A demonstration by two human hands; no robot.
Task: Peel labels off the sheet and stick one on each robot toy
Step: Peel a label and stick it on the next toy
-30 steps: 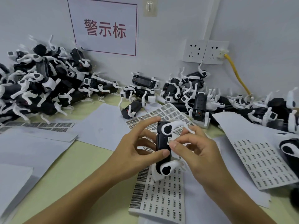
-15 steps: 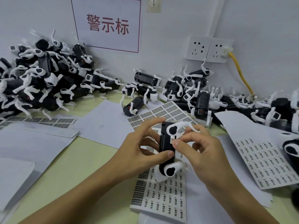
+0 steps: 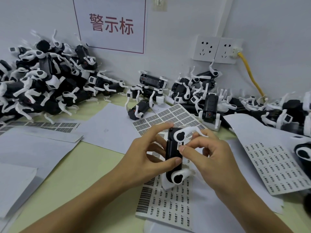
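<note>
Right thumb tip (image 3: 182, 149) presses flat on a small white label (image 3: 179, 146) on the side of the robot toy (image 3: 173, 155), the other right fingers curled in behind its upper white leg. The right hand (image 3: 210, 158) pinches that toy from the right; the left hand (image 3: 144, 157) grips it from the left, thumb across the lower body, index finger reaching over the top end, middle fingers tucked behind. The toy is a smooth glossy black slab, stood on end, with rounded white plastic legs at top and bottom, each with a black hub. Beneath it lies the label sheet (image 3: 165, 204), matte white paper printed with rows of tiny dark labels, flat on the pale yellow-green table (image 3: 80, 175). A second sheet (image 3: 277, 165) lies to the right, plain white backing papers (image 3: 33, 148) to the left. Along the wall, a tangled heap of toys (image 3: 47, 84) at left, more toys (image 3: 193, 91) in the middle and at right. Above them a red-lettered sign (image 3: 111, 25), wall sockets (image 3: 217, 49) and a yellow cable (image 3: 250, 76)
</note>
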